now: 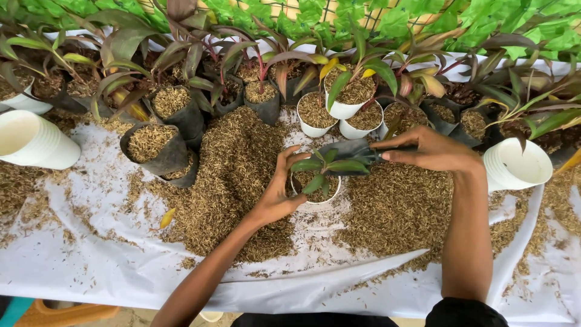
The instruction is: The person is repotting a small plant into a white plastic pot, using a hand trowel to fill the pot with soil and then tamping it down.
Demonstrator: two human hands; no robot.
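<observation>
Husk-filled small white plastic pot [315,192] with a green-leaved seedling [327,166] sits at the middle of the white sheet-covered counter [121,266], on a spread of brown husk [236,175]. My left hand [278,194] is the nearer one: it cups the pot's left wall, fingers curled round the rim, touching it. My right hand [430,150] lies to the pot's right and slightly behind, closed on the handle of a dark grey scoop [351,148]. The scoop's long axis runs nearly level, right to left, its blade ending above the seedling's leaves. Whether the blade carries husk I cannot tell; leaves cover its tip. Most of the pot's wall is hidden by my left palm and the foliage. A stack of white cups [517,166] stands just beside my right wrist.
</observation>
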